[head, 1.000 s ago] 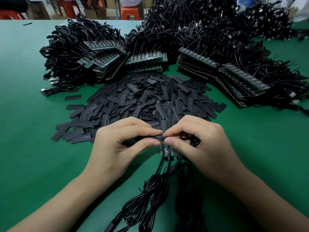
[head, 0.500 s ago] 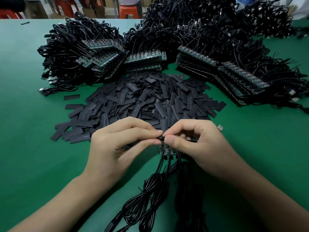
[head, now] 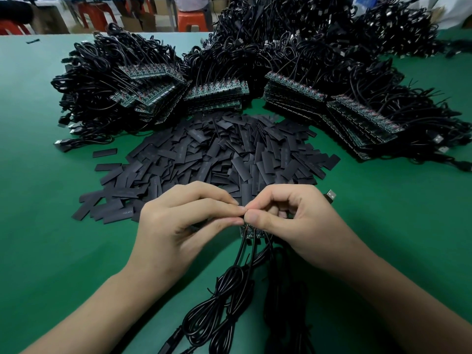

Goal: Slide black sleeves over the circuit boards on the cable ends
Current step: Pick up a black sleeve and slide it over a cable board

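Note:
My left hand (head: 178,226) and my right hand (head: 293,226) meet fingertip to fingertip at the near middle of the green table (head: 51,251). The left hand's thumb and fingers pinch a black sleeve, mostly hidden inside the hand. The right hand pinches the end of a small circuit board (head: 249,232), whose lower edge shows just below the fingers. Black cables (head: 229,290) run from the boards toward me in coiled bundles. A wide heap of flat black sleeves (head: 217,154) lies just beyond my hands.
Stacks of green circuit boards (head: 217,90) with tangled black cables (head: 306,47) ring the far side of the sleeve heap. A loose USB plug (head: 331,194) lies right of my right hand. Orange stools (head: 191,20) stand past the table's far edge.
My right hand's fingers have lifted and curled more, uncovering the USB plug beside it. Both hands stay pressed together at the board end.

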